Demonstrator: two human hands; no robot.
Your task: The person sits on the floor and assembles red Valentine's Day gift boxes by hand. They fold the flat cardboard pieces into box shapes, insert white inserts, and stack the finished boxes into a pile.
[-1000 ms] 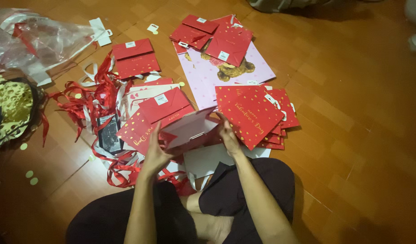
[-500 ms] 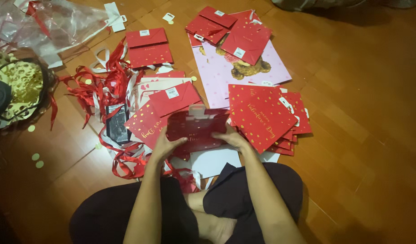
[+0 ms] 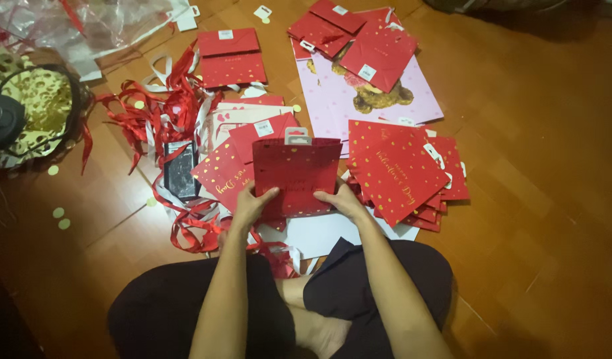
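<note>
I sit cross-legged on a wooden floor. Both hands hold a flat red paper gift bag (image 3: 296, 173) with a white tag at its top edge, upright in front of me. My left hand (image 3: 251, 203) grips its lower left edge. My right hand (image 3: 340, 198) grips the lower right edge. Under the bag lie more red bags with gold hearts (image 3: 223, 171). A fanned stack of red heart-print bags (image 3: 402, 174) lies just right of my right hand.
Tangled red ribbons (image 3: 153, 113) spread to the left, with a dark phone-like object (image 3: 182, 171) among them. A pink sheet with a bear picture (image 3: 366, 96) and more red bags (image 3: 229, 56) lie farther away. A gold-dotted bag (image 3: 27, 100) and clear plastic (image 3: 87, 23) lie far left.
The bag was bulging open and tilted between my hands; now it is pressed flat and held upright. The view has shifted slightly toward the floor ahead.
</note>
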